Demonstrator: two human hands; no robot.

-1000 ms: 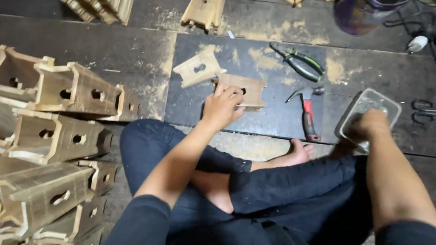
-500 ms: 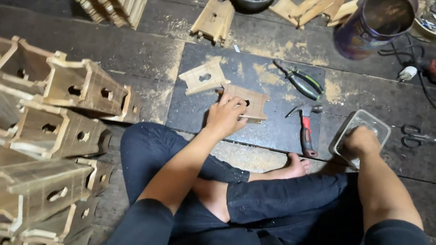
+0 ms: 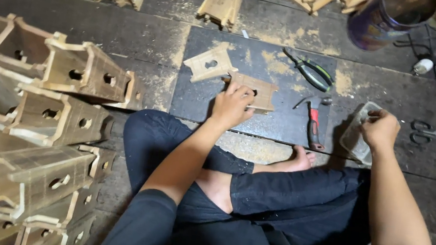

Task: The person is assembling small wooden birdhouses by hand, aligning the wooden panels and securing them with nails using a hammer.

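Left hand (image 3: 232, 104) presses a wooden piece (image 3: 254, 91); right hand (image 3: 379, 129) grips a clear container (image 3: 355, 138).

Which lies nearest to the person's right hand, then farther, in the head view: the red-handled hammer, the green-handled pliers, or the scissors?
From the right hand:
1. Scissors, just to its right.
2. Red-handled hammer, to its left; too close to the scissors' distance to call.
3. Green-handled pliers, up-left, plainly farthest.
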